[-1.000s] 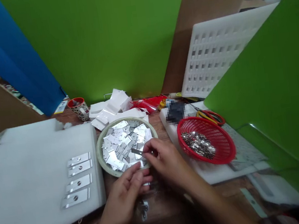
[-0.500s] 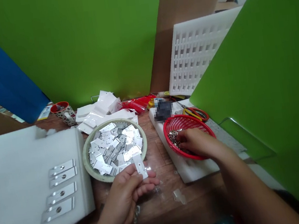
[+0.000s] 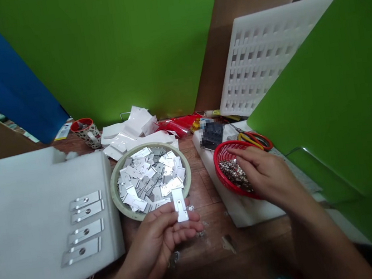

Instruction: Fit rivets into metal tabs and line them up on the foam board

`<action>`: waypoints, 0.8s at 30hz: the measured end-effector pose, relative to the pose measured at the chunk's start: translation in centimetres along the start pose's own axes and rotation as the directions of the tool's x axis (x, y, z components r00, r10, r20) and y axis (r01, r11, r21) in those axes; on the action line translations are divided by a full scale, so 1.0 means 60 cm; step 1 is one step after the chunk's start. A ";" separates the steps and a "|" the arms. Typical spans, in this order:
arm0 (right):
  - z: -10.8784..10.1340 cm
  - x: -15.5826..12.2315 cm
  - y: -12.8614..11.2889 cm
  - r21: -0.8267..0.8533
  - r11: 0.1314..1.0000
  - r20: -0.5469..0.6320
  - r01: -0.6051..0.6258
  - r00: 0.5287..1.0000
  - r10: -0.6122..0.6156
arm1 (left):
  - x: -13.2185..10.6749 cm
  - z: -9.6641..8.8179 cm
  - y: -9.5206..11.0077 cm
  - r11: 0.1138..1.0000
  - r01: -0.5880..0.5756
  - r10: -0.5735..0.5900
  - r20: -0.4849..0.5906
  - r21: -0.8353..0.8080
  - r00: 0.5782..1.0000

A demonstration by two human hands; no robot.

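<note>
Hands are apart: the left hand (image 3: 161, 236) lies palm up close to the body, thumb and fingers clamped on a small rectangular silver metal plate (image 3: 179, 204). The right hand (image 3: 266, 174) reaches out to the right with its fingers down in a round red plastic mesh basket (image 3: 217, 168); whether those fingers have closed on anything I cannot tell. Tall green upright panels (image 3: 108, 44) stand beyond and to the right of both hands, seemingly to wall off the spot. Under both hands runs the brown wooden surface (image 3: 213, 245). Left of the left hand lies a thick white foam slab (image 3: 28, 215), probably a soft bed that keeps parts unscratched. Beyond the right hand a white perforated plastic tray (image 3: 263, 51) leans upright, out of the way. A flat white foam pad (image 3: 247, 214) below the right hand carries the basket. Just beyond the left fingertips sits a round pale-rimmed bowl (image 3: 114, 192) heaped with loose silver plates (image 3: 150, 178), close enough to reach easily. On the slab four long silver metal strips (image 3: 84, 226) lie side by side in a neat column, each with a dark spot at its middle, likely laid so to stay sorted. The held plate rests flat and face up across the fingers, perhaps so its small hole shows. Smallest are the shiny metal bits (image 3: 231, 172) in the basket, at the right fingertips.
</note>
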State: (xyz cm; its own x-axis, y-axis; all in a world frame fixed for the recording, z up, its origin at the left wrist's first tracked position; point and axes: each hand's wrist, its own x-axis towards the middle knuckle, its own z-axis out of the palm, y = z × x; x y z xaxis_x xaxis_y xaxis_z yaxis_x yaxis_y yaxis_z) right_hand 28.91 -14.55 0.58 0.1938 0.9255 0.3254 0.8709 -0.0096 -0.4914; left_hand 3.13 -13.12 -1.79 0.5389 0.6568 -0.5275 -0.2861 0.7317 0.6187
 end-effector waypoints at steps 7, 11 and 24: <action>0.025 -0.031 -0.091 0.522 0.851 0.184 -0.058 0.982 -0.046 | -0.003 -0.011 -0.004 0.997 -0.044 0.044 -0.002 -0.064 0.999; 0.048 -0.046 -0.108 0.665 0.709 0.348 -0.234 0.937 -0.017 | -0.009 -0.012 -0.004 0.986 -0.074 0.062 -0.085 -0.147 0.994; 0.075 -0.090 -0.148 0.531 0.845 0.097 0.064 0.986 -0.136 | -0.017 -0.021 -0.015 0.891 -0.285 0.363 -0.176 0.354 0.915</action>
State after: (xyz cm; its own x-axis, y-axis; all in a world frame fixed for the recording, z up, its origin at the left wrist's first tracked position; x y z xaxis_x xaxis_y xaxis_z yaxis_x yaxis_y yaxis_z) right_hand 18.11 -17.76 -0.49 0.0292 0.9505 0.3093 0.5089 0.2522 -0.8231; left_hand 1.80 -14.21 -2.53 0.2495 0.8988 -0.3605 -0.1277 0.3996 0.9078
